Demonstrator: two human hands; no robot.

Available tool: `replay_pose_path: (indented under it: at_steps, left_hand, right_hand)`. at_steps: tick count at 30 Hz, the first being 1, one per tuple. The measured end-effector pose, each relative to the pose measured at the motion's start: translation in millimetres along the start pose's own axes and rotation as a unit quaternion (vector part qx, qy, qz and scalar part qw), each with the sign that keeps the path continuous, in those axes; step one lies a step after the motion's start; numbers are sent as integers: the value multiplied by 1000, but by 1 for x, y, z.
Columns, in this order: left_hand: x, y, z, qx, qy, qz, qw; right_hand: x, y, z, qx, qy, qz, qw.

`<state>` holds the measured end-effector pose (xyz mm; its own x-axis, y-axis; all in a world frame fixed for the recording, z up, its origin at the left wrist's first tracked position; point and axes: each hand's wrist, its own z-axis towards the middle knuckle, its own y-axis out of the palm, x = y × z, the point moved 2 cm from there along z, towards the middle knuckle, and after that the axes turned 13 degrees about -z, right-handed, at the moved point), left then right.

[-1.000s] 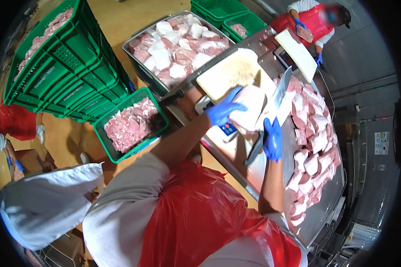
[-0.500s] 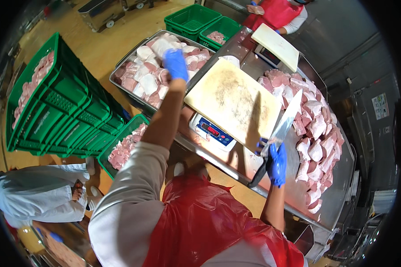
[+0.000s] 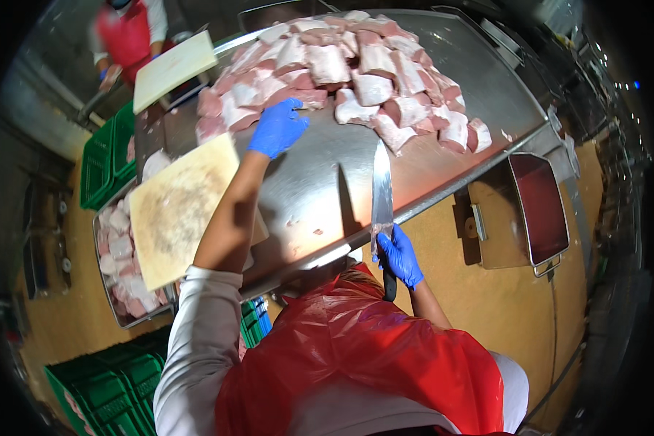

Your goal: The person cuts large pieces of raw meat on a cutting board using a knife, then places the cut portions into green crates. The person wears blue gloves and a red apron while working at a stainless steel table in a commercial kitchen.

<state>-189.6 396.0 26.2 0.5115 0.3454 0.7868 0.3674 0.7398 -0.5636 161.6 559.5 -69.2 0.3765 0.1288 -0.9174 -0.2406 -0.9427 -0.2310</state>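
Note:
My left hand (image 3: 278, 131), in a blue glove, reaches over the steel table at the near edge of a large heap of raw meat pieces (image 3: 373, 89). Its fingers are apart, with their tips close to a pink piece (image 3: 307, 98); whether they touch it I cannot tell. Under my left forearm lies a stained, cream-coloured cutting board (image 3: 174, 211). A long knife (image 3: 382, 185) is held by its black handle in my gloved right hand (image 3: 400, 257), beside the table's near edge. The broad blade points up and away from me, over the steel.
A metal tub (image 3: 149, 317) of meat stands left of the board. Green crates (image 3: 98, 166) are farther left, with more green crates (image 3: 116, 385) at lower left. Another person (image 3: 127, 36) in a red apron works beside a second board (image 3: 174, 69). A wheeled bin (image 3: 541, 207) stands right.
My view has swung right. My left hand has left the meat tub and come over to the heap on the table. The knife stays in my right hand.

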Motion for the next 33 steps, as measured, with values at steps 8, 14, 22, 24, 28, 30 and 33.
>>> replay_pose_path:
  at_steps: [8, 14, 22, 24, 28, 30, 33]
  left_hand:
    - [-49, 246, 173, 41, -58, -41, 997]
    - [-8, 272, 321, 121, -221, 38, 967]
    - [-15, 256, 356, 110, -276, 28, 955]
    - [-46, 239, 340, 120, -248, -13, 961]
    - [-80, 232, 251, 53, -261, -391, 881]
    - [-82, 228, 170, -48, -236, -564, 790]
    - [-109, 237, 70, -67, -140, -751, 642]
  right_hand:
    - [57, -144, 30, 126, 67, -41, 989]
    - [85, -226, 28, 214, 114, -22, 970]
    - [139, -249, 32, 241, 122, 58, 961]
    - [137, -247, 43, 221, 116, 49, 967]
    - [121, -238, 70, 195, 113, 48, 973]
    - [106, -230, 78, 178, 95, 33, 979]
    - [81, -215, 93, 140, 66, 18, 988]
